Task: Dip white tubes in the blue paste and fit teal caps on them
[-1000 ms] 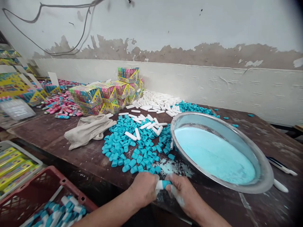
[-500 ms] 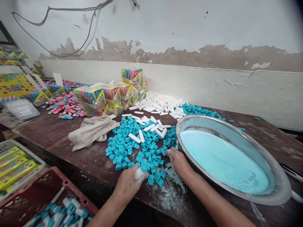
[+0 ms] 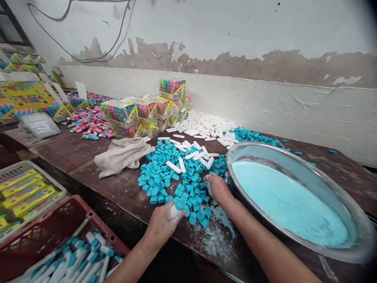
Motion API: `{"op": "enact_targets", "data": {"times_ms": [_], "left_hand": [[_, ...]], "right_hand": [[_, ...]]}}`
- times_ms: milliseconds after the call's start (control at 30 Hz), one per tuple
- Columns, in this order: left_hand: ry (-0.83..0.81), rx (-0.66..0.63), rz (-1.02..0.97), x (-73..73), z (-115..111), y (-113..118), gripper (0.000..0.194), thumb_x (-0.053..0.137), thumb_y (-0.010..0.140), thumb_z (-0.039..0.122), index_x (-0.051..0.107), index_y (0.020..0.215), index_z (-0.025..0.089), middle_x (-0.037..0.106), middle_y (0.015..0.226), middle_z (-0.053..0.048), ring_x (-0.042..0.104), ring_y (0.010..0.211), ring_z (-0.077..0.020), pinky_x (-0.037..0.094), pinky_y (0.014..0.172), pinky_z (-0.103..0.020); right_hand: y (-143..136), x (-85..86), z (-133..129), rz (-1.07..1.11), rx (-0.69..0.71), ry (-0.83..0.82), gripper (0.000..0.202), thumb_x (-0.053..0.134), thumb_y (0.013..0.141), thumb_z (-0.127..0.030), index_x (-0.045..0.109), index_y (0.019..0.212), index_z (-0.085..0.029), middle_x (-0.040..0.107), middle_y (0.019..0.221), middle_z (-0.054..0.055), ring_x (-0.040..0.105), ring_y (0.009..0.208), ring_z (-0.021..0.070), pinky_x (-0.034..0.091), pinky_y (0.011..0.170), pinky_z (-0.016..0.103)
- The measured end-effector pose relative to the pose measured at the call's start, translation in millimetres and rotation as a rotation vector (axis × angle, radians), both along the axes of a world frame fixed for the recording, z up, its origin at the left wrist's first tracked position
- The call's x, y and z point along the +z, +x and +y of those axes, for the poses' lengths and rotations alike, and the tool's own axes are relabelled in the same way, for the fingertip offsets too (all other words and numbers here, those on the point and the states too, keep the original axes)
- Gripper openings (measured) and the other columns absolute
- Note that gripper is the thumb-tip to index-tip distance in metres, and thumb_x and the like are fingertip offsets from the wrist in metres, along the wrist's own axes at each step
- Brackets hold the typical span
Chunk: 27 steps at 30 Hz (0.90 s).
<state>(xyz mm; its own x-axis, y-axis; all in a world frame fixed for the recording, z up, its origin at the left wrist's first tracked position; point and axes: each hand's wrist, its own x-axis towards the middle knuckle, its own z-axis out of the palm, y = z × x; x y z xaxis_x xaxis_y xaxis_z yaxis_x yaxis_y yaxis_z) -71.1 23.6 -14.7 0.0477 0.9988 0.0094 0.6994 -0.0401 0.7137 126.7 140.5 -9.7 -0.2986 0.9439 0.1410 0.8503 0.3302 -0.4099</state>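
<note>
My left hand (image 3: 161,221), at the table's front edge, is closed around a short white tube (image 3: 173,212) with a blue cap (image 3: 180,204) at its upper end. Most of that tube is hidden by the fingers. My right hand (image 3: 219,190) reaches to the right side of the pile of loose blue caps (image 3: 159,179), beside the basin. Its fingers are curled, with white powder on the tips; what they hold, if anything, is hidden. Several white tubes (image 3: 173,167) lie on top of the caps.
A metal basin (image 3: 303,155) of pale blue powder stands at right. Behind are a heap of white tubes (image 3: 206,124) and stacked packs (image 3: 120,114). A cloth (image 3: 123,155) lies left of the caps. A red crate (image 3: 73,204) holds capped tubes at lower left; spilled powder (image 3: 216,236) marks the table.
The view has shifted slightly, so the table things sit farther right and higher. My right hand has moved a little left and farther over the caps. My left hand still grips the tube.
</note>
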Motion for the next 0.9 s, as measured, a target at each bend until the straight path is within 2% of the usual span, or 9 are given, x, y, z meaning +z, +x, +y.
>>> {"op": "enact_targets", "data": {"times_ms": [167, 300, 500, 567, 667, 767, 900], "left_hand": [[0.012, 0.024, -0.038, -0.4, 0, 1, 0.028, 0.048, 0.079, 0.044, 0.053, 0.068, 0.019, 0.058, 0.064, 0.001, 0.052, 0.061, -0.0133, 0.034, 0.057, -0.021], [0.008, 0.023, -0.054, 0.6, -1, -1, 0.029, 0.047, 0.080, 0.045, 0.054, 0.070, 0.018, 0.058, 0.066, 0.000, 0.052, 0.062, -0.0137, 0.034, 0.057, -0.021], [0.008, 0.030, -0.062, -2.0, -3, 0, 0.029, 0.048, 0.079, 0.044, 0.054, 0.069, 0.018, 0.058, 0.065, 0.000, 0.052, 0.061, -0.0136, 0.035, 0.057, -0.021], [0.009, 0.035, -0.057, -1.8, -2, 2, 0.029, 0.048, 0.079, 0.044, 0.055, 0.069, 0.018, 0.058, 0.065, 0.000, 0.053, 0.060, -0.0137, 0.035, 0.057, -0.021], [0.008, 0.046, -0.053, 0.0, -2, 5, 0.028, 0.048, 0.079, 0.043, 0.055, 0.069, 0.018, 0.058, 0.064, 0.000, 0.053, 0.060, -0.0137, 0.035, 0.056, -0.021], [0.022, 0.039, -0.062, 1.7, -4, 5, 0.028, 0.047, 0.080, 0.043, 0.057, 0.071, 0.018, 0.059, 0.066, 0.000, 0.055, 0.061, -0.0138, 0.037, 0.057, -0.020], [0.035, 0.032, -0.063, 1.0, -6, 2, 0.030, 0.045, 0.080, 0.044, 0.057, 0.071, 0.018, 0.060, 0.065, 0.000, 0.055, 0.061, -0.0135, 0.037, 0.057, -0.020]], "right_hand": [[-17, 4.6, 11, -0.120, 0.032, 0.035, 0.022, 0.054, 0.080, -0.020, 0.064, 0.098, -0.013, 0.057, 0.095, 0.012, 0.051, 0.092, 0.0232, 0.036, 0.083, 0.031], [-19, 7.3, 9, -0.153, 0.094, 0.034, 0.029, 0.061, 0.076, -0.026, 0.063, 0.103, -0.019, 0.059, 0.097, 0.007, 0.052, 0.093, 0.0206, 0.036, 0.083, 0.027], [-3, 2.8, 8, -0.169, -0.080, 0.052, 0.032, 0.045, 0.085, -0.016, 0.053, 0.114, -0.008, 0.061, 0.095, 0.012, 0.055, 0.091, 0.0200, 0.038, 0.076, 0.026], [-2, 2.1, 8, -0.177, -0.069, 0.049, 0.029, 0.040, 0.086, -0.016, 0.056, 0.109, -0.011, 0.061, 0.093, 0.010, 0.056, 0.087, 0.0179, 0.038, 0.073, 0.024], [-9, 3.3, 9, -0.198, 0.052, 0.034, 0.021, 0.045, 0.085, -0.019, 0.065, 0.092, -0.017, 0.060, 0.090, 0.006, 0.055, 0.083, 0.0162, 0.037, 0.071, 0.023], [-19, 6.8, 9, -0.217, 0.160, 0.017, 0.014, 0.055, 0.078, -0.022, 0.066, 0.083, -0.016, 0.058, 0.088, 0.008, 0.053, 0.082, 0.0193, 0.037, 0.070, 0.026], [-23, 11.3, 6, -0.187, 0.234, -0.006, 0.009, 0.059, 0.071, -0.015, 0.065, 0.078, -0.014, 0.056, 0.087, 0.008, 0.053, 0.079, 0.0197, 0.036, 0.069, 0.027]]}}
